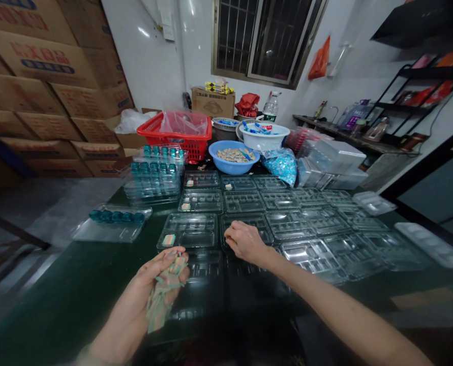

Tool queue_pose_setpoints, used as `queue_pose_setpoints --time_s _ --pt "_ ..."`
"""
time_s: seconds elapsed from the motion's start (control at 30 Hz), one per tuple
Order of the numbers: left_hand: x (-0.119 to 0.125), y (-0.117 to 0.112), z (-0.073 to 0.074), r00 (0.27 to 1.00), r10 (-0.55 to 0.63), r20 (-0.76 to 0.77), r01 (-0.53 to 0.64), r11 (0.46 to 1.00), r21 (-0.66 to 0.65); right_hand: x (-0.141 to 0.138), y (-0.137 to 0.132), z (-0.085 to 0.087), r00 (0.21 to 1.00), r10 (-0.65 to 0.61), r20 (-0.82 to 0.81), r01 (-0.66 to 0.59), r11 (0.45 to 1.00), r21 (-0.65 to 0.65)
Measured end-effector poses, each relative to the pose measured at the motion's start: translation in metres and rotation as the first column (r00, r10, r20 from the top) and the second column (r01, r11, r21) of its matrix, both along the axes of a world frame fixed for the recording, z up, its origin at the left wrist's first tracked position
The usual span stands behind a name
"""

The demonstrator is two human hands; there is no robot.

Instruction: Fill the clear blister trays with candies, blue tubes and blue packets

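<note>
My left hand [137,282] is closed around a bunch of small flat pieces [159,300], pale green and pinkish, above the near part of the green table. My right hand [246,243] is pinched down over a clear compartment tray [264,222] in the second column; whatever its fingertips hold is hidden. To the left of that hand, another clear tray [195,229] has a similar pale piece [169,240] in its lower left compartment. Farther back, several trays in the left columns also have one such piece each.
Rows of clear trays [310,258] cover the table's middle and right. Stacked trays with teal cups [153,175] stand left. Behind are a blue basin [234,165] of pale pieces, a white basin [264,137], a red basket [175,134] and a bag of blue items [281,165].
</note>
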State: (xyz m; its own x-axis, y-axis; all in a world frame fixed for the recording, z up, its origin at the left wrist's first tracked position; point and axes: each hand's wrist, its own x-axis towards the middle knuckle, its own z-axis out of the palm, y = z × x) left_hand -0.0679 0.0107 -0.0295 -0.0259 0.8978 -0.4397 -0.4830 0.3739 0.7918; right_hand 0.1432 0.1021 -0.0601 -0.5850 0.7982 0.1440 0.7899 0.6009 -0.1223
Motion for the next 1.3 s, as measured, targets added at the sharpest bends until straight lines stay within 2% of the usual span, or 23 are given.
queue_pose_setpoints --time_s 0.3,0.47,0.6,0.67,0.77,0.83,0.9,0.97,1.1,1.2,1.3 --pt "-0.002 0.000 -0.003 1.000 0.014 -0.019 -0.014 1.000 -0.023 0.005 -0.010 -0.003 0.997 0.073 0.029 -0.074 0.997 0.024" --pt "0.001 -0.001 0.003 0.997 0.021 0.079 -0.018 0.999 -0.039 0.022 -0.004 0.003 0.981 0.029 -0.193 -0.014 0.997 0.078" --pt "0.010 -0.001 0.007 0.985 -0.030 0.168 0.032 0.999 -0.012 0.021 -0.004 0.002 0.998 0.052 -0.034 -0.051 0.998 0.027" --pt "0.015 -0.001 0.007 0.980 -0.060 0.189 0.061 0.998 -0.003 0.014 -0.009 0.004 0.999 0.032 -0.032 -0.031 0.999 0.014" --pt "0.023 -0.003 0.006 0.982 -0.089 0.165 0.089 0.996 0.004 -0.001 -0.024 0.016 0.954 -0.002 -0.300 -0.008 0.999 -0.033" --pt "0.028 -0.003 0.005 0.987 -0.107 0.123 0.103 0.994 0.036 -0.012 -0.036 0.027 0.871 -0.002 -0.492 -0.086 0.984 -0.156" --pt "0.032 -0.004 0.005 0.989 -0.119 0.082 0.113 0.991 0.068 -0.021 -0.046 0.037 0.818 -0.018 -0.574 -0.161 0.952 -0.260" --pt "0.035 -0.004 0.003 0.991 -0.126 0.052 0.121 0.989 0.082 -0.027 -0.053 0.043 0.825 -0.053 -0.562 -0.131 0.950 -0.282" --pt "0.037 -0.002 -0.004 0.995 -0.087 0.054 0.084 0.994 0.067 -0.030 -0.058 0.043 0.881 -0.096 -0.462 0.009 0.982 -0.186" --pt "0.038 -0.001 -0.010 0.997 -0.040 0.063 0.037 0.998 0.050 -0.032 -0.060 0.038 0.909 -0.072 -0.410 0.016 0.990 -0.137" --pt "0.040 0.000 -0.012 0.998 -0.022 0.059 0.019 0.999 0.036 -0.034 -0.062 0.035 0.901 -0.065 -0.429 0.013 0.992 -0.124"
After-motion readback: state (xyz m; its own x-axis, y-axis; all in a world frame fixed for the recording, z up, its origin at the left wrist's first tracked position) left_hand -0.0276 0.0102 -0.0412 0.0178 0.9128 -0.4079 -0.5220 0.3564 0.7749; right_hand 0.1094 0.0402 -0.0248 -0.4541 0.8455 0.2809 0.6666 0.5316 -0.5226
